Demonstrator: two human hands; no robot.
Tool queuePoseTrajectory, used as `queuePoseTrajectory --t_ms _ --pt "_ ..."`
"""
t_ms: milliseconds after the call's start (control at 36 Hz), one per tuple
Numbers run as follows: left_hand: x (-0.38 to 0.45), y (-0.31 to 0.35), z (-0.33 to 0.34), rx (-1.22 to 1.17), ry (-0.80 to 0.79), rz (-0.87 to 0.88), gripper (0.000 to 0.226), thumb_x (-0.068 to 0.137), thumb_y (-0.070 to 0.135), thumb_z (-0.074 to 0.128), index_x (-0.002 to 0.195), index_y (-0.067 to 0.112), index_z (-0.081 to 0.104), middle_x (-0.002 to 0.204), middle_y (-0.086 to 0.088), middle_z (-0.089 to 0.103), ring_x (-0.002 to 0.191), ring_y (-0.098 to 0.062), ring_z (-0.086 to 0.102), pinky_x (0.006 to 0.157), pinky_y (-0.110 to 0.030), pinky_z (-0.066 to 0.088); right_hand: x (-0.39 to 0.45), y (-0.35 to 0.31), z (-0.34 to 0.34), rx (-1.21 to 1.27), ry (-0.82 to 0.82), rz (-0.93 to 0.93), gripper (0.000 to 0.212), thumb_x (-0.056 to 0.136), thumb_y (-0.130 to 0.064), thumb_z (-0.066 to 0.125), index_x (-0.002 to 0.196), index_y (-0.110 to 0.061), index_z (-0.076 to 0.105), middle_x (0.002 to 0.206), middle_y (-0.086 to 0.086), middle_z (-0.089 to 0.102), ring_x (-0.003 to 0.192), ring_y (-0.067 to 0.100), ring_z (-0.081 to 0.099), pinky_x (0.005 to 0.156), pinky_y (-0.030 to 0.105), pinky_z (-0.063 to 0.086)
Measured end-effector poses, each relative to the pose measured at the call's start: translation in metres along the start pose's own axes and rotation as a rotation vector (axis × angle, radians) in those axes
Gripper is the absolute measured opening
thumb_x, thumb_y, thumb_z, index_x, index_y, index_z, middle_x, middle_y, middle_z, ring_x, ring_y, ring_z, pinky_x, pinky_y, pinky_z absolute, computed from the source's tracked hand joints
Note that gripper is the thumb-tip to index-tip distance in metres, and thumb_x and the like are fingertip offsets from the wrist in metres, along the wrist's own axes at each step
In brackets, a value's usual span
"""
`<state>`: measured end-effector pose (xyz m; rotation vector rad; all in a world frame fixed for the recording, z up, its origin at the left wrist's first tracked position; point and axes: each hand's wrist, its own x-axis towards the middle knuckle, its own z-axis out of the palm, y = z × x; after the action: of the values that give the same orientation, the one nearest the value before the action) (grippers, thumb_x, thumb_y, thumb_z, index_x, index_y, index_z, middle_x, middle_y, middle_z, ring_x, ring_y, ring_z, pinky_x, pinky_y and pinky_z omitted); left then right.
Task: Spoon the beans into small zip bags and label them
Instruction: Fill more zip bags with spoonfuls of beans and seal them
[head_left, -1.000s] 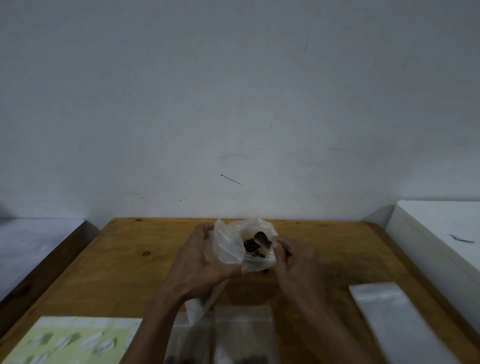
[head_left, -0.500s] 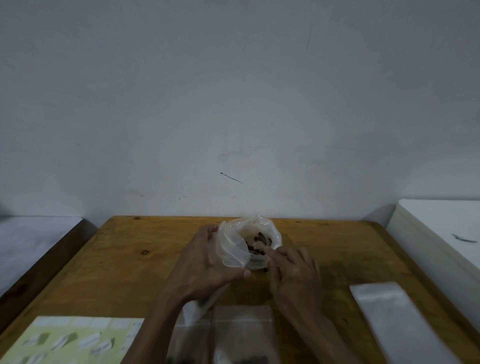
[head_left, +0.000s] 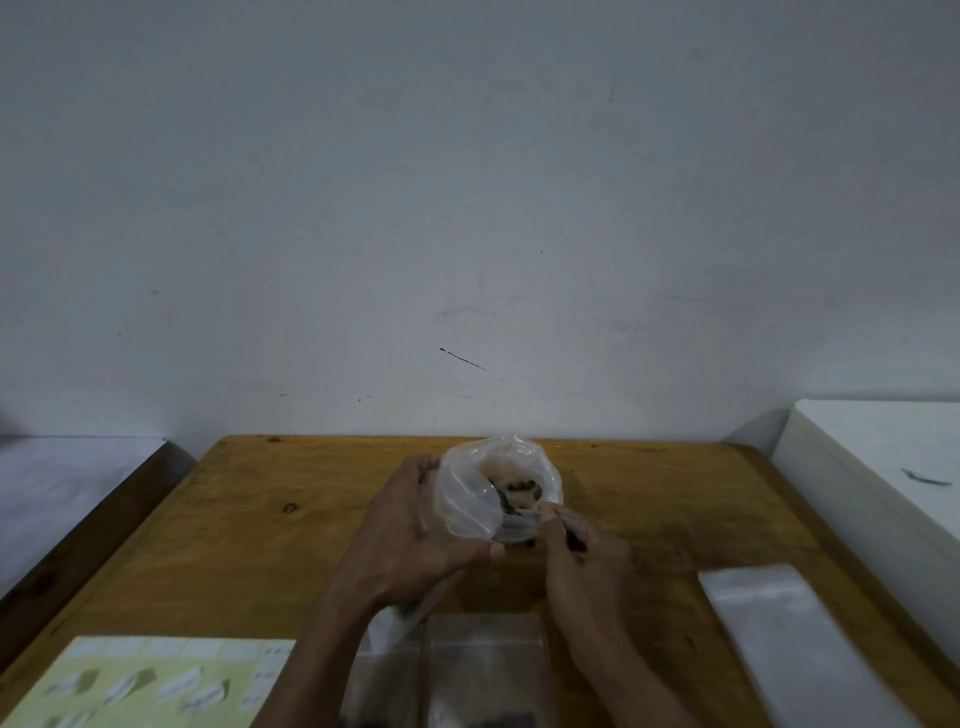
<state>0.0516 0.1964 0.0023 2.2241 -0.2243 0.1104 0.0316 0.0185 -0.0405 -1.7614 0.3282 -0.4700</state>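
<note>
Hands working over the worktop (head_left: 260, 545): left hand (head_left: 415, 540) is gripping the open plastic bag (head_left: 467, 499) of beans (head_left: 524, 488) above mid-worktop; right hand (head_left: 587, 561) is pinching a spoon (head_left: 511, 512) dipping inside. Zip bags (head_left: 483, 665) are lying nearer, beside a label sheet (head_left: 150, 680).

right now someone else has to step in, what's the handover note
Left hand: grips the open bean bag, held up over the table.
Right hand: pinches a spoon, its tip inside that bag among the beans.
Near edge: two zip bags, dark contents at the bottom, seals not readable. Empty bags lie right, label sheet left.
Done: apparently two bags filled.
Left: more scooping, sealing, labelling.
</note>
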Motion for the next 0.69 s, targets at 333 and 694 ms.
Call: queuePoseTrajectory --t_ms 333,694 --pt "0.0 0.003 0.003 -0.019 -0.012 0.005 0.109 0.051 0.052 0.092 0.141 0.028 0.035 0.122 0.018 0.042 0.11 -0.004 0.045 0.07 -0.004 0.036 0.011 -0.019 -0.005 0.297 -0.024 0.402 0.012 0.09 -0.02 0.071 0.078 -0.017 0.071 0.086 0.002 0.071 0.08 0.013 0.061 0.06 0.028 0.041" --pt "-0.003 0.001 -0.001 -0.027 0.009 0.009 0.111 0.051 0.052 0.092 0.142 0.027 0.033 0.12 0.021 0.039 0.109 -0.001 0.043 0.071 -0.004 0.037 0.028 -0.043 -0.033 0.328 0.013 0.336 0.017 0.092 -0.023 0.069 0.084 -0.008 0.074 0.072 -0.002 0.061 0.066 0.011 0.05 0.056 0.027 0.036"
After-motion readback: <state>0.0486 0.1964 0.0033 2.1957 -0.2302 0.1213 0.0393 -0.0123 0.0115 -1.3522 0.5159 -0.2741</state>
